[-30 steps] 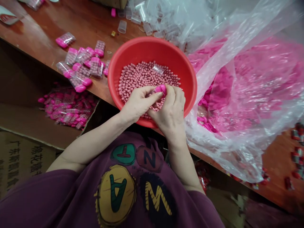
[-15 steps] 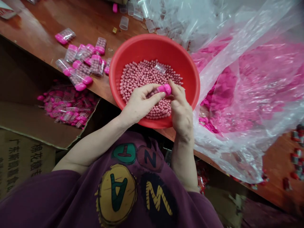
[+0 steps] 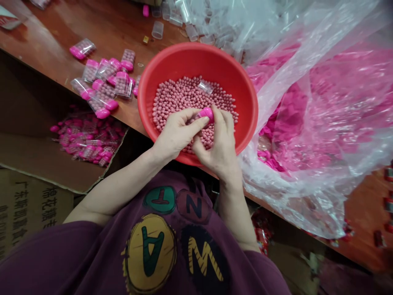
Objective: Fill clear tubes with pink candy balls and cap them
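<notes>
The left hand [image 3: 178, 133] and right hand [image 3: 220, 141] are pinching a pink capsule cap [image 3: 206, 115] together between their fingertips, at the frame's centre, just above the pink candy balls [image 3: 181, 98] filling a red plastic basin [image 3: 196, 55].

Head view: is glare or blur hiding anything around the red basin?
Head view: glare streaks the plastic bag at right, partly veiling the pink pieces inside it; the red basin and the pink cap between the left hand and right hand look fairly sharp.
</notes>
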The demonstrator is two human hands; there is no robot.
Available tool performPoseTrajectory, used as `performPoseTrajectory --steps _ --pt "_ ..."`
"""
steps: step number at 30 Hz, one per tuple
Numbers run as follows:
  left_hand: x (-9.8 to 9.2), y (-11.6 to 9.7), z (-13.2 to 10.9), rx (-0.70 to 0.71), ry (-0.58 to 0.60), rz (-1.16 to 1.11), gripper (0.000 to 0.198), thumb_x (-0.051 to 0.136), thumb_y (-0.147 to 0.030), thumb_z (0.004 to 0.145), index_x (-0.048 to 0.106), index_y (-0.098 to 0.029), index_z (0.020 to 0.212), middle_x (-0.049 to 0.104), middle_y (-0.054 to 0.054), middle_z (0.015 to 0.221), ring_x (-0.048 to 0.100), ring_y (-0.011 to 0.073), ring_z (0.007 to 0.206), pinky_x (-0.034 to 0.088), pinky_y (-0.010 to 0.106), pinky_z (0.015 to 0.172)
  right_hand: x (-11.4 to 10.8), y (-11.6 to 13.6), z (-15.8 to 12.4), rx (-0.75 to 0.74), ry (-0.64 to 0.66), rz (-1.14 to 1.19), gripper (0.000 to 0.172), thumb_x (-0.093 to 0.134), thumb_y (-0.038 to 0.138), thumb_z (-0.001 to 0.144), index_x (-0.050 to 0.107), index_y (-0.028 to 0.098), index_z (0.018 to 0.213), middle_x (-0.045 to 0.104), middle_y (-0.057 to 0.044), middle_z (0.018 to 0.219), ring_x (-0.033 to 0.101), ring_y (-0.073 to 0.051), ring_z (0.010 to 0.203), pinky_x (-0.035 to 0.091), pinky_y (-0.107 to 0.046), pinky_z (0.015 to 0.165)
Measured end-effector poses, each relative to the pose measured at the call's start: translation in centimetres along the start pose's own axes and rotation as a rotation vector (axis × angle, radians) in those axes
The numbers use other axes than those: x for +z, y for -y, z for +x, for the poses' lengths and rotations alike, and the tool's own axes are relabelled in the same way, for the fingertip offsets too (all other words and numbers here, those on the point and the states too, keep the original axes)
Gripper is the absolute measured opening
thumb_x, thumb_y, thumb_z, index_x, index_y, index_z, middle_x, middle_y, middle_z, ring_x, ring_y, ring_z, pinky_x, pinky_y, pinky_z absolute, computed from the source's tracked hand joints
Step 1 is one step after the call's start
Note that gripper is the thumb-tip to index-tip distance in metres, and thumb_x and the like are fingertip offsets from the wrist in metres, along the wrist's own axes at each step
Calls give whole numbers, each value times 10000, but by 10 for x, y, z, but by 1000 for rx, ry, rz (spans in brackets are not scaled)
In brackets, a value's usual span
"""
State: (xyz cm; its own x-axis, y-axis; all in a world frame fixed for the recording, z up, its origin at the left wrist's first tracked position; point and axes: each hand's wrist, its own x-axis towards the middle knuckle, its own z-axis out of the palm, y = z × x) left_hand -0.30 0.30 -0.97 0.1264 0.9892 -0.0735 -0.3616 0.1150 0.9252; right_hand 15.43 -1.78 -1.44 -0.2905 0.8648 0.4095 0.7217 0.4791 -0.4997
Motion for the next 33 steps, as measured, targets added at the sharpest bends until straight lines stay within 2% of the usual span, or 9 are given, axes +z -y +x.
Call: performPoseTrajectory --steps 2,7,16,18,21,24,27,30,33 --pt "1 0 1 -32 -18 16 118 844 -273 941 823 -167 893 698 9 809 577 113 755 498 231 686 9 2 0 26 16 -102 807 666 403 975 393 151 1691 553 -238 1598 536 -426 1516 435 -754 1315" --pt "7 -3 -1 -76 0 72 94 826 -212 914 810 -162 837 663 -5 751 558 109 701 469 232 645 17 5 0 127 -76 -220 572 644 433 992 537 143 1474 620 -215 1320 598 -435 1325 485 -776 1203" --pt "10 -4 -1 -121 36 39 77 829 -153 898 766 -139 856 677 -15 774 584 94 693 487 215 648 13 -2 -3 -18 -123 -314 459 625 450 1004 606 163 1362 686 -163 1129 657 -352 1084 577 -619 1044" --pt "15 -5 -3 -105 12 45 79 791 -115 919 743 -143 863 664 -24 767 582 91 693 498 213 660 12 -7 -3 -66 -108 -283 533 638 467 1017 574 160 1448 708 -178 1190 679 -362 1134 581 -617 1059" --pt "15 -14 -4 35 -79 38 27 760 -162 985 738 -159 969 708 -6 848 623 104 747 535 221 714 12 -13 1 -148 -84 -173 891 711 559 1002 346 174 1718 611 -265 1559 644 -427 1392 571 -670 1129" --pt "-17 -26 2 260 -299 127 196 739 -333 1061 728 -204 1208 793 51 1078 708 141 879 597 259 837 11 -16 6 -116 -96 -91 1056 753 617 991 231 183 1800 581 -300 1628 728 -408 1270 634 -648 1032" --pt "-86 -36 4 415 -659 421 245 658 -352 1106 691 -236 1320 792 85 1291 741 188 1156 584 326 1088 8 -11 7 -112 1 -121 607 656 500 1091 570 178 1598 795 -232 1349 803 -370 1107 663 -567 936" --pt "-154 -38 0 317 -943 808 323 628 -240 1061 687 -195 1375 741 156 1433 675 281 1376 494 451 1255 5 -2 7 -150 48 -159 298 591 376 1132 746 180 1295 860 -188 1170 827 -355 1099 654 -518 932" --pt "-170 -39 6 340 -1086 1016 433 616 -140 983 677 -157 1412 671 204 1539 574 346 1505 387 519 1347 3 6 8 -103 101 -157 299 580 333 1129 757 164 1300 861 -187 1186 823 -338 1081 648 -498 934"
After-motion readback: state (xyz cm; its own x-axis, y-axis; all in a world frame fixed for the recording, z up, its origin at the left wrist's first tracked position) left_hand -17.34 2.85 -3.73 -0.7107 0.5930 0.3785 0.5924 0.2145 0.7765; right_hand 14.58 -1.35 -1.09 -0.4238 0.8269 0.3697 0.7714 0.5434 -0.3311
